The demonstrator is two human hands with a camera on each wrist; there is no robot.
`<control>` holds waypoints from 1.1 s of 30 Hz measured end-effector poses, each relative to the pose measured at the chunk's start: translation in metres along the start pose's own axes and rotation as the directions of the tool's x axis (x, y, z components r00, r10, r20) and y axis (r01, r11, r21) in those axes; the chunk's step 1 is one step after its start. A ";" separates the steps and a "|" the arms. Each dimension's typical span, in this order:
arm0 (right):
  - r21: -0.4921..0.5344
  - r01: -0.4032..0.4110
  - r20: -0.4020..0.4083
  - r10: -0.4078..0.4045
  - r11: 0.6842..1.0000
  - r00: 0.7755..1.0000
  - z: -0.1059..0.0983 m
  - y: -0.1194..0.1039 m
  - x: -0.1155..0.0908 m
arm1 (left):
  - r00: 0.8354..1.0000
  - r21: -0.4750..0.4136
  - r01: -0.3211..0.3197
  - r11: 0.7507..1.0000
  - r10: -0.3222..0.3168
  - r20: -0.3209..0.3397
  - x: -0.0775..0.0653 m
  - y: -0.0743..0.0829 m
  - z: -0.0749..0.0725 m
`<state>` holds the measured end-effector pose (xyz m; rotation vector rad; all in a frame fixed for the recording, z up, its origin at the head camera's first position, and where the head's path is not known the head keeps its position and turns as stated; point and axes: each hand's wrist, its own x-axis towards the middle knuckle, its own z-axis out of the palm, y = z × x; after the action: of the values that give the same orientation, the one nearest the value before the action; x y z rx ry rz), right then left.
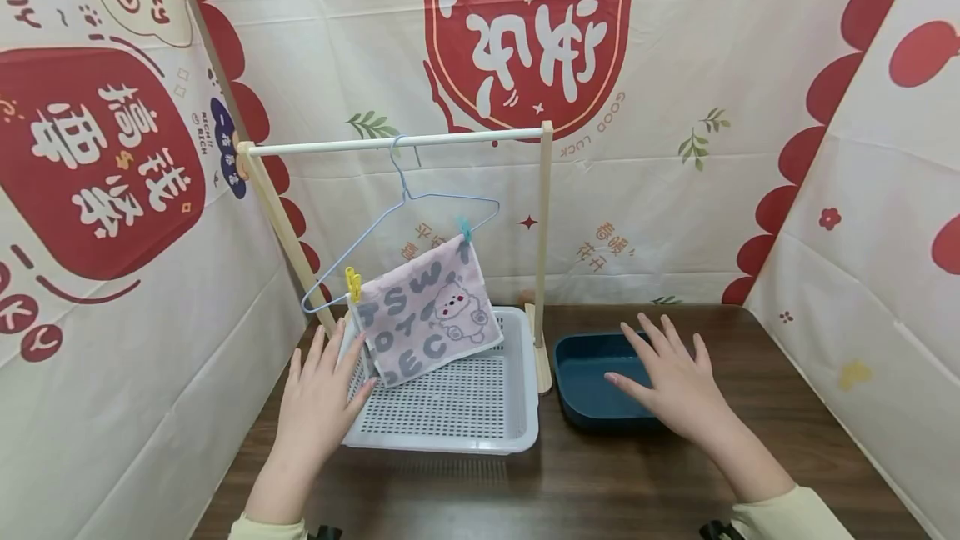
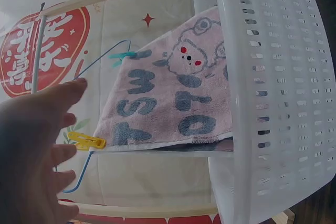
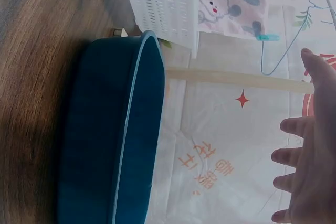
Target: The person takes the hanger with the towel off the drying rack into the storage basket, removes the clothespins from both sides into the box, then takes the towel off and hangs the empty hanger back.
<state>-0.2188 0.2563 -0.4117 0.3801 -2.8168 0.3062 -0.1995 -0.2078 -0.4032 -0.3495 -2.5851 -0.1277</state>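
Note:
A pink towel (image 1: 431, 315) with grey letters and a bear hangs tilted from a blue wire hanger (image 1: 367, 232). A yellow clothespin (image 1: 352, 283) pinches its left corner and a teal clothespin (image 1: 465, 229) its upper right one. The hanger hooks over the white bar (image 1: 337, 145) of a wooden rack. My left hand (image 1: 318, 394), fingers spread, hovers by the left side of the white basket (image 1: 517, 432), near the towel's lower left. My right hand (image 1: 675, 377) is spread over the dark blue tub (image 1: 592, 419). Neither hand holds anything.
The rack's right post (image 1: 543, 248) rises between basket and tub, with a wooden foot (image 1: 543, 369) on the brown table (image 1: 600, 490). Printed cloth (image 1: 637, 232) walls in the back and both sides.

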 end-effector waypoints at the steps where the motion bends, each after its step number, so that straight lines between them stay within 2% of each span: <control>1: 0.005 -0.002 -0.006 0.002 1.000 1.000 -0.001 0.000 0.001 | 1.000 -0.007 -0.004 1.000 0.004 -0.023 0.002 0.000 0.000; 6: 0.013 -0.007 -0.037 0.007 1.000 0.999 -0.004 -0.003 0.003 | 0.987 -0.044 -0.040 0.998 0.033 -0.158 0.008 -0.002 -0.005; 11: 0.012 0.006 -0.093 -0.005 1.000 0.996 -0.006 -0.005 0.005 | 0.957 -0.064 -0.083 0.994 0.062 -0.284 0.016 -0.007 -0.009; 15: 0.016 0.023 -0.130 -0.021 1.000 0.991 -0.006 -0.006 0.007 | 0.933 -0.085 -0.084 0.993 0.048 -0.357 0.024 -0.011 -0.014; 17: 0.019 0.029 -0.145 -0.025 0.999 0.989 -0.006 -0.006 0.008 | 0.929 -0.102 -0.060 0.993 0.018 -0.370 0.029 -0.013 -0.016; 21: 0.028 0.035 -0.162 -0.030 0.999 0.986 -0.004 -0.006 0.010 | 0.929 -0.165 0.002 0.986 -0.063 -0.365 0.039 -0.017 -0.018; 25: 0.041 0.045 -0.178 -0.037 0.998 0.983 -0.002 -0.008 0.013 | 0.920 -0.239 0.033 0.971 -0.122 -0.372 0.048 -0.020 -0.021; 27: 0.049 0.048 -0.181 -0.038 0.998 0.983 0.000 -0.009 0.014 | 0.921 -0.279 0.055 0.959 -0.157 -0.356 0.053 -0.022 -0.022; 30: 0.069 0.039 -0.168 -0.027 0.997 0.985 0.004 -0.011 0.014 | 0.934 -0.346 0.142 0.928 -0.241 -0.263 0.060 -0.027 -0.022; 33: 0.090 0.020 -0.141 -0.007 0.996 0.990 0.007 -0.013 0.016 | 0.936 -0.410 0.262 0.874 -0.334 -0.115 0.067 -0.032 -0.023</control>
<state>-0.2311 0.2383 -0.4118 0.3820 -2.6677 0.4421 -0.2523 -0.2274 -0.3505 -0.0647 -2.4006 -0.7588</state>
